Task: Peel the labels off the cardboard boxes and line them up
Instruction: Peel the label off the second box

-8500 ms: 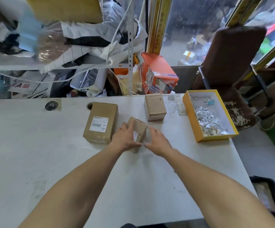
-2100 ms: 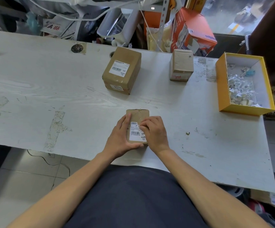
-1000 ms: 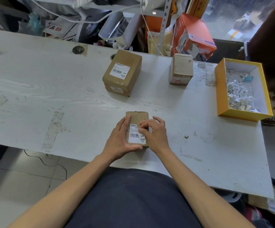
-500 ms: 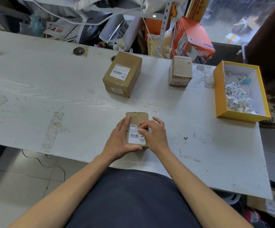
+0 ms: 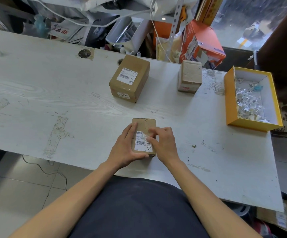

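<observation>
Near the front edge of the white tabletop (image 5: 53, 86) lies a small cardboard box (image 5: 143, 124), and both forearms reach forward to it. The left hand (image 5: 125, 148) cups its left side, fingers straight along the edge and thumb curled under the near end, gripping it. The right hand (image 5: 163, 143) arches over the white label (image 5: 142, 143), its fingers bent and pinching the label's upper right corner.

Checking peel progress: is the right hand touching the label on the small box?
Touching. The head view shows the right hand with fingertips on the label at its upper right corner.
</observation>
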### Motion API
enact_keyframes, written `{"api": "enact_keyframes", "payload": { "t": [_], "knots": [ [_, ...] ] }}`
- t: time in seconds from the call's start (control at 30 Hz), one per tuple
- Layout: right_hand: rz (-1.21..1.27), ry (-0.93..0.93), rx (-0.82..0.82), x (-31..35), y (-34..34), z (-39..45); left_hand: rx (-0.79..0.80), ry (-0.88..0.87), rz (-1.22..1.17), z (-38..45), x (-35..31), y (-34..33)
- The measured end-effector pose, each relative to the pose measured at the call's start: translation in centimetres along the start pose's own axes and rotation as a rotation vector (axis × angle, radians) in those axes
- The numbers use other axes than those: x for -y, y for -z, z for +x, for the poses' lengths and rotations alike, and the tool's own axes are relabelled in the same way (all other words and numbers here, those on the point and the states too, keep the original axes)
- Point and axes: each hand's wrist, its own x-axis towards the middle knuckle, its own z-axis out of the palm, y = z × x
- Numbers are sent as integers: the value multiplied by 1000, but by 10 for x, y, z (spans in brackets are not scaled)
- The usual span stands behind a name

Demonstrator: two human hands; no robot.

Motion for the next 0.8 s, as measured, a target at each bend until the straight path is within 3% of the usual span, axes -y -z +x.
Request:
{"api": "enact_keyframes", "payload": {
  "t": [0.27, 0.8],
  "knots": [
    [-137, 184, -69, -8, -5, 3, -1, -2, -1, 0, 1, -1],
    [-169, 101, 0, -5, -3, 5, -3, -10, 0, 1, 0, 0]
  ]
}}
